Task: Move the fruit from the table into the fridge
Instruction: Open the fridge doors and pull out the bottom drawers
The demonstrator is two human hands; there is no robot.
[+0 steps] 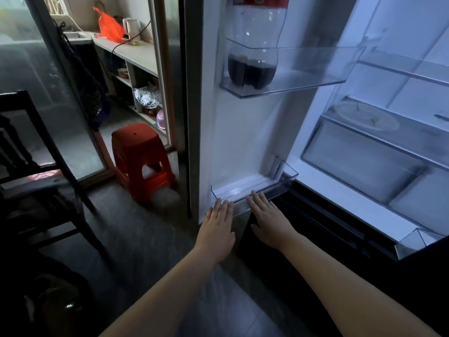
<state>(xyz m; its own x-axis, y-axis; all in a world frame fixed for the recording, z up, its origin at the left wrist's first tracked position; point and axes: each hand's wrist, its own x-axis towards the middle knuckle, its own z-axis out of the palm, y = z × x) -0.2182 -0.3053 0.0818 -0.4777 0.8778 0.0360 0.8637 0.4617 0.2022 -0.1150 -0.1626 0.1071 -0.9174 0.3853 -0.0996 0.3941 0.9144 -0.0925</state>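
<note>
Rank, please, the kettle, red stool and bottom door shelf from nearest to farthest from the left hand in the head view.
1. Bottom door shelf, right at the left hand.
2. Red stool, on the floor, left.
3. Kettle, on the far counter.

Dim room, bright fridge [398, 25].
Cool light comes to you from inside it; the floor [136, 239] and chair [36, 186] lie in shadow, lines bend at the edges.

White fridge [388, 93], wide open at the right, interior lit, its door [243, 132] out to the left.
</note>
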